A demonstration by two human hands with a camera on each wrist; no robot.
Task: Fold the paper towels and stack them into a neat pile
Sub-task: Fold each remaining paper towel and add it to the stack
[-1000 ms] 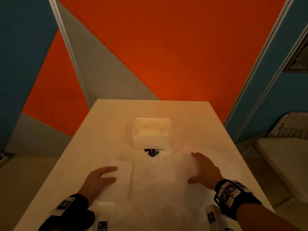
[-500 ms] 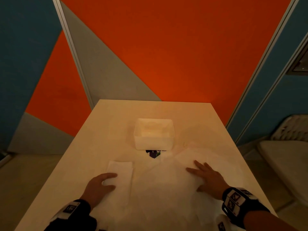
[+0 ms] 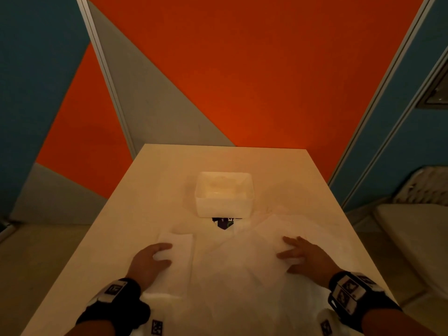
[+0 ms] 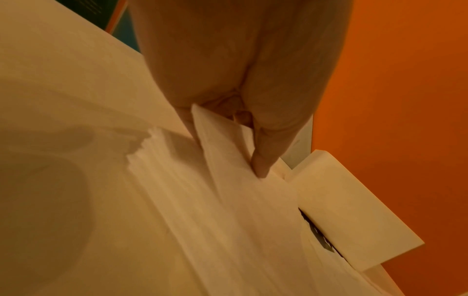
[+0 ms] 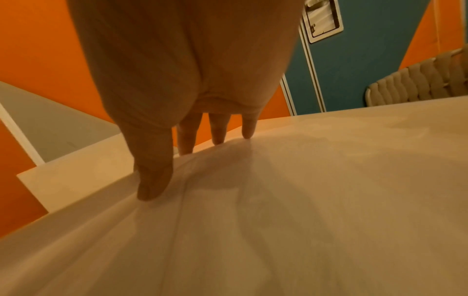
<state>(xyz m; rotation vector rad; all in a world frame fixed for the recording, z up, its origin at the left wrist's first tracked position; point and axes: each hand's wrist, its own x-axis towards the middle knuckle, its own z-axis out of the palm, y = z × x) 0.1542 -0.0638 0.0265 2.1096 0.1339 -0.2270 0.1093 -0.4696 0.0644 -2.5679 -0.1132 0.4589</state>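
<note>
I've got a spread paper towel (image 3: pixel 237 270) lying wide and rumpled across the near part of the counter (image 3: pixel 150 190), and a folded towel (image 3: pixel 178 248) sitting just left of it, long side running away from me. My left hand (image 3: pixel 148 261) is on that folded one. From the head view it only looks like a hand resting there with thumb and forefinger apart, but the left wrist view tells me more: the thumb (image 4: pixel 263 158) presses down on top of the folded towel (image 4: pixel 228 152) while a raised edge of paper stands between thumb and fingers (image 4: pixel 186 122), so I'm pinching it. The same view shows a ragged layered edge on the towel's left side.

My right hand (image 3: pixel 306 257) lies flat on the right part of the spread towel. The right wrist view shows the fingers (image 5: pixel 219 132) straight and spread, tips touching the paper towel (image 5: pixel 278 200), thumb (image 5: pixel 152 176) pressing beside a long crease; nothing is gripped.

Beyond the towels, mid-counter, stands a white tub (image 3: pixel 224 194), and only the head view shows the pale stuff inside it; what it is, I can't tell. A dark printed tag (image 3: pixel 223 223) peeks out under its near wall. A chair (image 3: pixel 417 229) stands off to the right.
</note>
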